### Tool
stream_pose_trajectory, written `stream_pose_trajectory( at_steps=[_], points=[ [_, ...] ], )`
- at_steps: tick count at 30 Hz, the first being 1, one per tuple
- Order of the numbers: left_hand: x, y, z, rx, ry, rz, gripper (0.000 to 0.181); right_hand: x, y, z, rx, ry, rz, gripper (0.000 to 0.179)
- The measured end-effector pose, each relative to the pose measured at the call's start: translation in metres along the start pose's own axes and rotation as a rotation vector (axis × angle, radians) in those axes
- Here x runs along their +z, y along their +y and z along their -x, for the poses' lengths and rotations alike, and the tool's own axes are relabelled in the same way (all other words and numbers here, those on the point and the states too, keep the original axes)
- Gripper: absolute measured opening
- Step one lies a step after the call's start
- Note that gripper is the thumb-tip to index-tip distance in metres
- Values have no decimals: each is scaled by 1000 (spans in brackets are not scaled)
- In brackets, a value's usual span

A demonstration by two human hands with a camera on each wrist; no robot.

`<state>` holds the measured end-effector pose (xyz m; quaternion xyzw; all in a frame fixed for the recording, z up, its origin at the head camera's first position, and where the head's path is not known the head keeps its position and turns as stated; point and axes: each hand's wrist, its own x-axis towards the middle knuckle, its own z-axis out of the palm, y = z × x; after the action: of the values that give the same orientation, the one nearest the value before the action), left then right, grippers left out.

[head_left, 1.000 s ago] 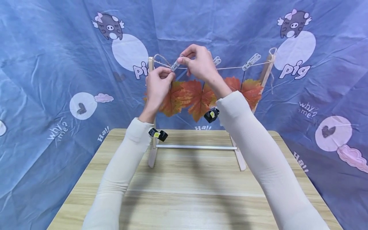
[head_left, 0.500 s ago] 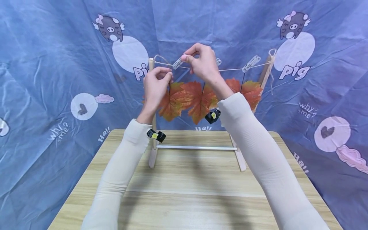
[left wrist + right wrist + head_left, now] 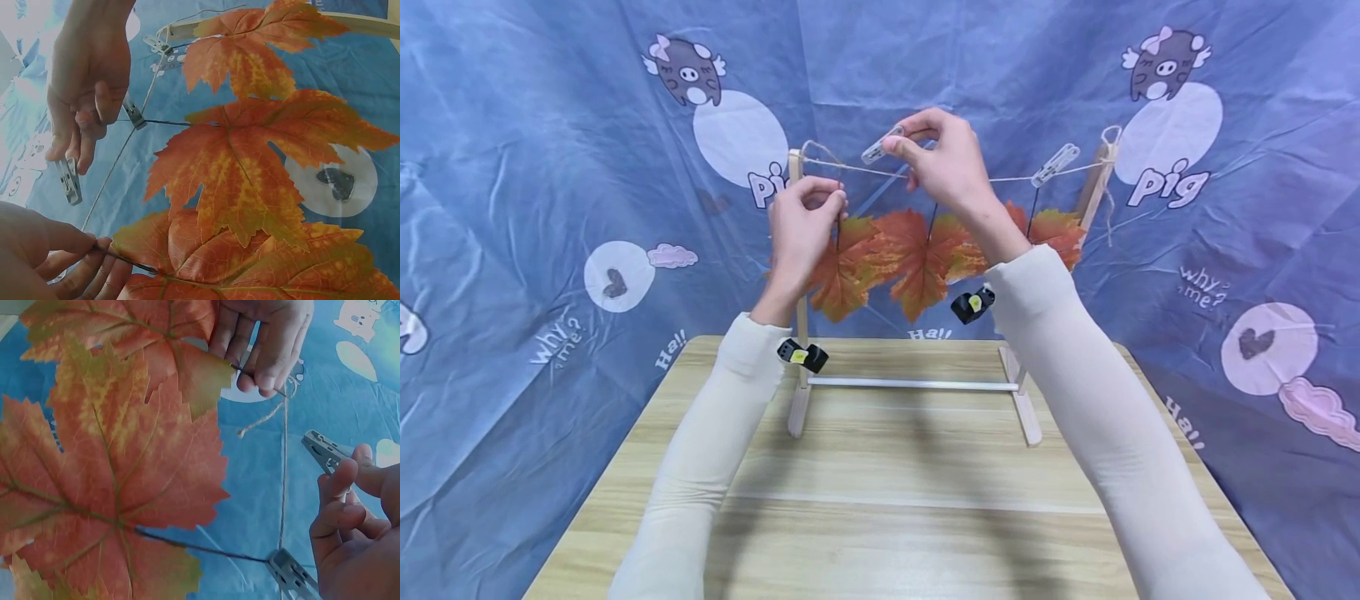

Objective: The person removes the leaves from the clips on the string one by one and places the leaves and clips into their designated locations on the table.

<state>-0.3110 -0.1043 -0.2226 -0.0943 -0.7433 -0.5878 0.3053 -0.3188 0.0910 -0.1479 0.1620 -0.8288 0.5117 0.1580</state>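
My left hand (image 3: 797,229) pinches the dark stem (image 3: 128,258) of the leftmost autumn leaf (image 3: 841,283) between thumb and fingers, near the left post. A grey clothespin (image 3: 882,145) is pinched by my right hand (image 3: 951,158), above the string (image 3: 876,171) and apart from it. Its nose points left, toward the left hand. On the string, a second clothespin (image 3: 133,115) grips the stem of the middle leaf (image 3: 231,175); the right hand covers it in the head view. Farther right, another clothespin (image 3: 1055,165) holds the right leaf (image 3: 1056,237).
The string runs between two wooden posts, the left post (image 3: 795,167) and the right post (image 3: 1097,187). A white crossbar (image 3: 910,384) joins their feet on the wooden table (image 3: 887,533). Behind hangs a blue printed cloth (image 3: 550,108).
The clothespin in my right hand has come away from the string and leaf stem, moving up and right. My left hand has shifted slightly left and down with the leaf.
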Motion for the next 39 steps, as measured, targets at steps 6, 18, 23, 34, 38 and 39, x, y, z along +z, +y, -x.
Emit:
stream_pose_trajectory(
  at_steps=[6,18,23,34,38,39],
  points=[
    [-4,-3,3,-3,11,2,13,-7,4,10,-13,-13,-18,45],
    [-14,-7,13,-18,4,18,15,-15,17,27,-132,-26,-25,39],
    [-20,-10,17,-34,7,11,15,-19,21,35,-81,-33,-17,39],
    [-27,-19,28,-51,9,34,18,-33,42,53,-86,-31,-104,38],
    [-29,-24,33,-56,14,62,18,-42,53,61,-71,-20,-121,38],
    [-30,-25,34,-56,16,69,17,-44,56,63,-66,-15,-125,38]
  ],
)
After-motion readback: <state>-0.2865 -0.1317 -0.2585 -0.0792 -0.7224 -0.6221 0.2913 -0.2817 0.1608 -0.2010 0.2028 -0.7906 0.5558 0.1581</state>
